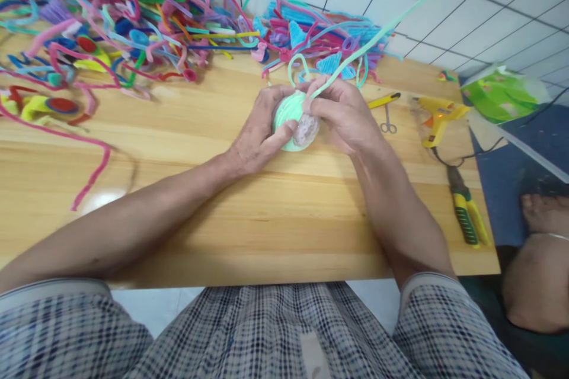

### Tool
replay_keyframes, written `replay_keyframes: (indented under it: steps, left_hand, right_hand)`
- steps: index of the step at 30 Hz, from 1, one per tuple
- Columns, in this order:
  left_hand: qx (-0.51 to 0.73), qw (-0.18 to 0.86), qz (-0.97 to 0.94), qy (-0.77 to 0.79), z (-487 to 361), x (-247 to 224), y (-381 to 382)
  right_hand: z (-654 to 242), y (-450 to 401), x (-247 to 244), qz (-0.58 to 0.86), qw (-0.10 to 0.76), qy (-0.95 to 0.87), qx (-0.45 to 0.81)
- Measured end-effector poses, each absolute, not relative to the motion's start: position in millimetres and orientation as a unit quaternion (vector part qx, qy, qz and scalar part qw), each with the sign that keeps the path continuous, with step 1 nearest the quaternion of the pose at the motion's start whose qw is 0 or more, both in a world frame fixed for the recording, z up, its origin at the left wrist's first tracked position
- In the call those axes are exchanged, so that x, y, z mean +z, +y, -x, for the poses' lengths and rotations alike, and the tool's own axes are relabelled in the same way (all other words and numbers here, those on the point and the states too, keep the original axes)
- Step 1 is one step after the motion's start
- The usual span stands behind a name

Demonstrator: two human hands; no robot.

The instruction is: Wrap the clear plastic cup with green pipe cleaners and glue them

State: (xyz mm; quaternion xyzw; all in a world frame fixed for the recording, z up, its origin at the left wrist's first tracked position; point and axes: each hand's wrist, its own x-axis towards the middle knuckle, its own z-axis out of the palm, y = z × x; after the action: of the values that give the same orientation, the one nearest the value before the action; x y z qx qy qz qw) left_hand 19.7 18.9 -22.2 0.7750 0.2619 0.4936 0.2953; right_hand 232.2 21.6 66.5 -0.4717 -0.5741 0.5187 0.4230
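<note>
A rounded mint-green ball (pixel 291 108) of wound fuzzy stem, with a greyish-white patch (pixel 306 130) on its near right side, is held between my two hands over the table. My left hand (pixel 262 130) is wrapped round its left side, the thumb lying across the front. My right hand (pixel 340 109) pinches a long mint-green fuzzy stem (pixel 368 44) at the ball's upper right. From there the stem runs up and to the right, out of view. A small green loop (pixel 299 61) rises behind the ball.
Piled colourful fuzzy stems (pixel 169 18) cover the back left of the wooden table (pixel 222 225). To the right lie a yellow cutter (pixel 384 100), small scissors (pixel 388 123), a yellow glue gun (pixel 438 118) and pliers (pixel 466 210). Another person's leg (pixel 540 278) shows at far right.
</note>
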Motion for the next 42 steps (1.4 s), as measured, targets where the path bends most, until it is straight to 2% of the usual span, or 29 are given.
replay_keyframes:
  steps: [14,21,29,42]
  left_hand:
    - [0.531,0.295,-0.742,0.283,-29,-37,17]
    - [0.514,0.267,-0.767,0.276,-23,-28,16]
    - [0.5,0.341,-0.745,0.28,-19,-14,21]
    - [0.523,0.329,-0.725,0.305,-21,-20,17]
  right_hand:
    - [-235,26,56,0.458,0.441,-0.561,0.53]
    - [-232,23,60,0.477,0.425,-0.556,0.532]
    - [-225,17,64,0.465,0.457,-0.558,0.514]
    - [-230,21,60,0.464,0.441,-0.561,0.525]
